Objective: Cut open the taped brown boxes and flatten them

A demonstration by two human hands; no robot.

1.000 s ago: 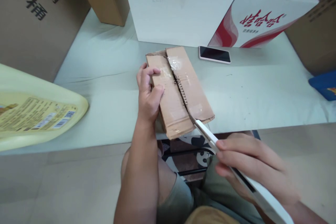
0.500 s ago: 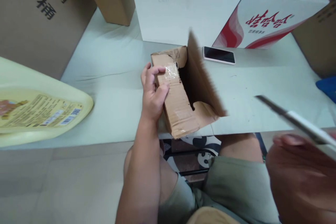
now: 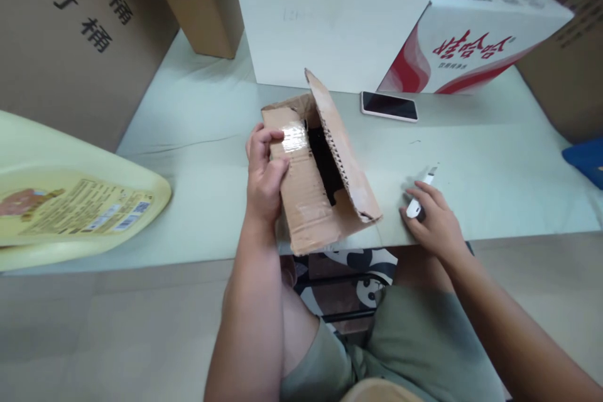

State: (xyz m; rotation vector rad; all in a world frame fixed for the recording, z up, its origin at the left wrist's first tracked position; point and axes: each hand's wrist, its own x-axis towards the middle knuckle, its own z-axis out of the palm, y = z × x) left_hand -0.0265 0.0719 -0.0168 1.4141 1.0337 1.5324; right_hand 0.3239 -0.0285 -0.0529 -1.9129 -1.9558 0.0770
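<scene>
While the small carton (image 3: 308, 191) is gripped along its left side by the left hand (image 3: 264, 179) at the front edge of the table (image 3: 207, 201), bold black 封 and 桶 are shown on the big brown box (image 3: 70, 75) at left. Red brush-style characters are carried by the red-and-white box (image 3: 475, 44) behind, beside a white box (image 3: 330, 31) whose faint scrawl can hardly be made out. Barcodes are seen on the yellow bottle (image 3: 80, 201), cut off at left, its print too small to be read. A dark-screened phone (image 3: 389, 107) is laid beyond the carton. One flap is raised; the dark inside is hidden. Over a white knife (image 3: 415, 208), the right hand (image 3: 436, 223) is curled; how firmly cannot be told.
</scene>
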